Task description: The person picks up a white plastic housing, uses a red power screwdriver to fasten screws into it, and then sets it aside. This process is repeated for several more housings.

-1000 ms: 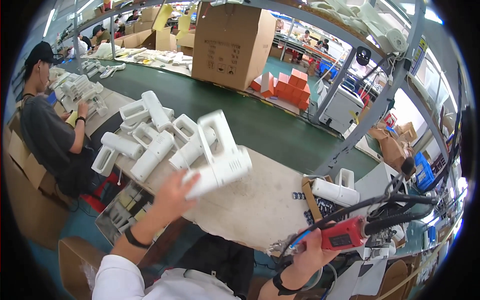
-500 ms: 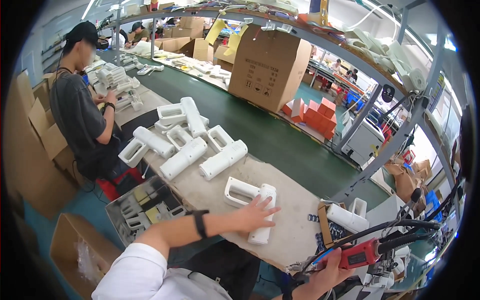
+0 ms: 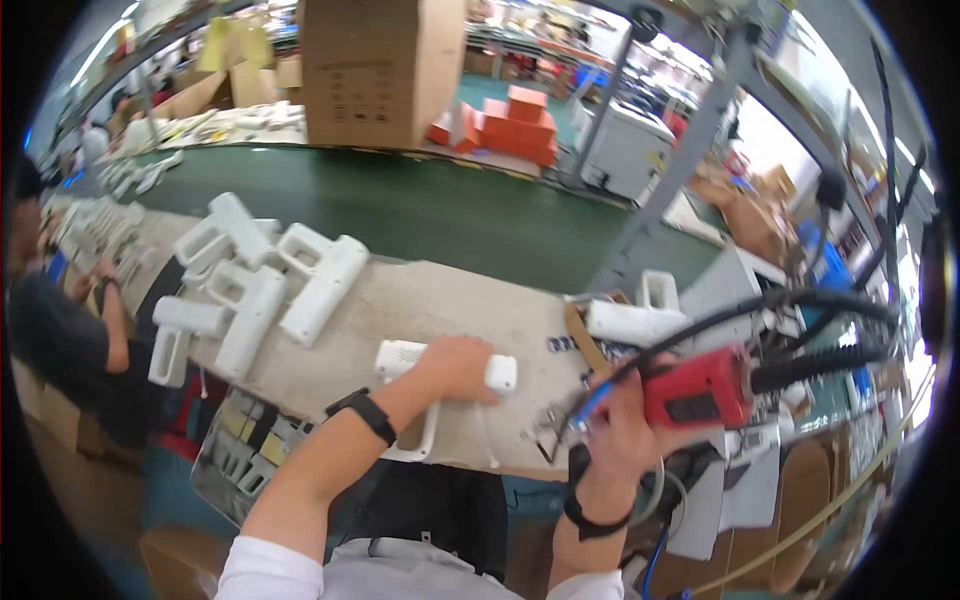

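My left hand point(image 3: 460, 368) is wrapped over the barrel of a white plastic housing with a loop handle point(image 3: 400, 356), which lies on the bench with its handle toward me. The palm and fingers hide the middle of the barrel. In my right hand point(image 3: 622, 425) is a red power screwdriver point(image 3: 695, 388), with a blue tube along it and a thick black ribbed hose at its back. The tool's metal tip point(image 3: 550, 432) points left, a little right of the housing and apart from it.
Several similar white housings point(image 3: 325, 290) are piled at the left of the bench point(image 3: 400, 290). Another housing point(image 3: 635, 322) rests on a small box at the right. A parts bin point(image 3: 225, 470) stands below the bench. A co-worker point(image 3: 65, 320) is at the far left. Cables arch over the right side.
The housing has been turned so its handle faces me and its barrel lies crosswise. My left hand has closed round it. The screwdriver has come up nearer, and my view has swung right.
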The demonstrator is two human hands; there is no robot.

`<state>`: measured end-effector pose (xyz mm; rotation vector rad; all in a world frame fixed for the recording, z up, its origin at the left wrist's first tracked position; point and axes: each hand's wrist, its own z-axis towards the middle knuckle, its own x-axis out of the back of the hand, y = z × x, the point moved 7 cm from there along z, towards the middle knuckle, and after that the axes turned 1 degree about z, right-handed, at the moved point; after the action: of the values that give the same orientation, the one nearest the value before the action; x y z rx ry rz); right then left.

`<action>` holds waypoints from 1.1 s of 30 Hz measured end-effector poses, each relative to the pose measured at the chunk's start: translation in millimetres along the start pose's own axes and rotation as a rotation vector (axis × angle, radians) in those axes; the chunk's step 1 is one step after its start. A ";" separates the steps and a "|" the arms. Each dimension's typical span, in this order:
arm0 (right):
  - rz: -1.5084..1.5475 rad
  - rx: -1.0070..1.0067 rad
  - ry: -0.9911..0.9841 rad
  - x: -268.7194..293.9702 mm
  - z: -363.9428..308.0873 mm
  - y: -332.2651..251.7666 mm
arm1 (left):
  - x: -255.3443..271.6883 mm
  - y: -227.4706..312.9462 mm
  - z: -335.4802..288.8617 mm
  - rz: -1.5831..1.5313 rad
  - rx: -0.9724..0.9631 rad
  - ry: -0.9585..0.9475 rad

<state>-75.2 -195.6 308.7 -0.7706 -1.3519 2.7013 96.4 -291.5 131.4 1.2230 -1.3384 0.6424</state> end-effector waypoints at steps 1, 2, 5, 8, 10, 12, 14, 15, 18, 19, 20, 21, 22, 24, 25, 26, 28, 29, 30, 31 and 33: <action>-0.016 -0.033 -0.012 -0.7 10.2 4.2 | -1.0 12.5 3.1 0.002 -0.054 -0.023; -0.028 -0.019 -0.038 -2.6 21.4 13.7 | -2.4 15.8 7.7 0.024 -0.025 -0.008; -0.092 0.091 -0.175 -13.6 45.8 41.5 | 4.2 29.0 5.5 0.011 0.002 -0.005; -0.048 0.053 -0.193 -25.9 49.3 65.5 | 2.9 25.4 2.5 -0.007 0.031 0.004; -0.013 0.015 -0.198 -31.5 50.6 78.5 | 4.4 22.8 1.8 0.006 0.044 0.021; -0.062 0.060 -0.215 -35.7 51.2 84.7 | 5.7 21.8 -0.2 0.051 0.068 0.000; -0.049 0.039 -0.219 -39.8 51.8 90.4 | 4.4 19.3 0.2 0.047 0.052 -0.003; -0.032 0.023 -0.218 -42.2 51.5 93.3 | 3.7 18.2 -0.1 0.050 0.035 -0.003; -0.037 -0.036 -0.233 -46.7 49.9 105.7 | -1.1 16.1 1.1 0.070 -0.005 0.016; -0.039 -0.040 -0.234 -47.8 49.5 110.7 | -0.8 16.0 1.7 0.067 -0.003 0.013; -0.067 -0.062 -0.237 -48.5 49.1 116.5 | 4.6 19.2 0.2 0.069 0.012 -0.024; -0.094 -0.083 -0.238 -48.0 47.7 121.7 | 6.5 21.4 -1.5 0.071 0.026 -0.060; -0.097 -0.082 -0.234 -45.9 45.3 123.7 | 2.9 22.3 -2.3 0.072 0.021 -0.061; -0.129 -0.054 -0.258 -47.0 44.7 123.1 | -0.2 21.7 -0.3 0.085 0.002 -0.009; -0.094 -0.050 -0.253 -44.8 43.5 125.2 | -1.5 22.2 -0.5 0.088 -0.005 0.001; -0.092 -0.042 -0.254 -43.6 43.0 123.8 | -3.2 20.7 -0.7 0.087 -0.010 0.018; -0.127 0.019 -0.190 -36.3 44.1 116.1 | -4.7 20.3 1.8 0.087 -0.019 0.040; -0.101 0.004 -0.177 -38.2 44.9 101.1 | -2.5 17.2 0.8 0.063 -0.012 0.076; -0.074 -0.014 -0.166 -39.5 45.8 77.9 | -1.1 14.6 -2.4 0.038 -0.002 0.110; -0.063 -0.004 -0.183 -38.2 46.7 59.3 | -0.4 15.0 -3.1 0.031 0.003 0.105; -0.068 -0.027 -0.197 -38.7 43.3 32.8 | -2.2 17.4 2.3 0.000 0.030 -0.044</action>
<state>-53.9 -257.4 321.8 -0.4606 -1.4261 2.7712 79.3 -287.6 133.7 1.2680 -1.3700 0.6409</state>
